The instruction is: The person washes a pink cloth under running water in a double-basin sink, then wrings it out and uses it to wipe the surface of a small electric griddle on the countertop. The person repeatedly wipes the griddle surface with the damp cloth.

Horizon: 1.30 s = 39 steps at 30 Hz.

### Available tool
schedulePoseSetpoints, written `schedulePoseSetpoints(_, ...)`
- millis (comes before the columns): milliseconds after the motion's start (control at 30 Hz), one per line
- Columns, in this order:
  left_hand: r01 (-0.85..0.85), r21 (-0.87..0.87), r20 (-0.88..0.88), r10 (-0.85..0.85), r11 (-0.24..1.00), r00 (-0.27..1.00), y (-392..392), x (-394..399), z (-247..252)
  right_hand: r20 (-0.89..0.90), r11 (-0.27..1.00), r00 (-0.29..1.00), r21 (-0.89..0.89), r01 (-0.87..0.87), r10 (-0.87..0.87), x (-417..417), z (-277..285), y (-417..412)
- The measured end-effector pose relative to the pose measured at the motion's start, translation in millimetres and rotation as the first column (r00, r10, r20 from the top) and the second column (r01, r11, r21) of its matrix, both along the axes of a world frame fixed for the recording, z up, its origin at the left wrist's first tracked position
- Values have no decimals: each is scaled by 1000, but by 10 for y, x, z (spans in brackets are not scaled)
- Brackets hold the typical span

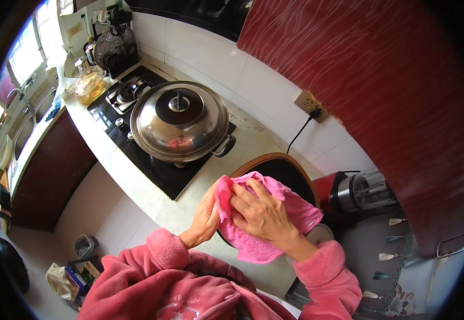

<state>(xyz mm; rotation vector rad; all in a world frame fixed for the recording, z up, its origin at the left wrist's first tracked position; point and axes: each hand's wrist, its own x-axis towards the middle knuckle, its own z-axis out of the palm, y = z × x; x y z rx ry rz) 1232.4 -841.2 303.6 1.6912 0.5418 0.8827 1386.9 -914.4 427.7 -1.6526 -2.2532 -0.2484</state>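
A pink terry cloth (252,244) is bunched between my two hands, above the counter in front of me. My left hand (204,218) grips its left edge, with the fingertips hidden behind the fabric. On top of the cloth lies my right hand (262,214), its bent fingers pressed into the folds. Whether anything is wrapped inside cannot be seen. Behind the cloth is a black flat-topped appliance (274,168) with a brown rim, partly covered from view. A pale round dish or lid (320,234) shows in part beside my right wrist.
A lidded steel wok (180,120) stands on the black gas hob (148,176), its handle (226,146) towards me. A red blender (336,192) lies or stands at the right. A plugged cord (302,134) hangs from the wall socket (310,105). A plastic container (90,86) sits beyond the hob.
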Motion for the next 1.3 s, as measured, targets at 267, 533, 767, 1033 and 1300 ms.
schedulePoseSetpoints(267,46,-294,98,-18,955,995,-22,35,-72,44,996,997,61,67,-69,85,53,205)
schedulePoseSetpoints(533,63,-234,-25,-70,970,997,44,-21,162,52,994,995,74,85,-89,226,54,336)
schedulePoseSetpoints(767,70,-119,48,-64,990,997,87,41,192,48,976,988,172,136,-146,392,23,385)
schedulePoseSetpoints(1033,87,-82,-13,-88,993,996,109,17,389,-54,985,985,43,168,-166,446,83,375)
schedulePoseSetpoints(1300,319,-366,77,-313,874,947,318,-53,330,-70,1000,997,21,10,-8,269,81,343)
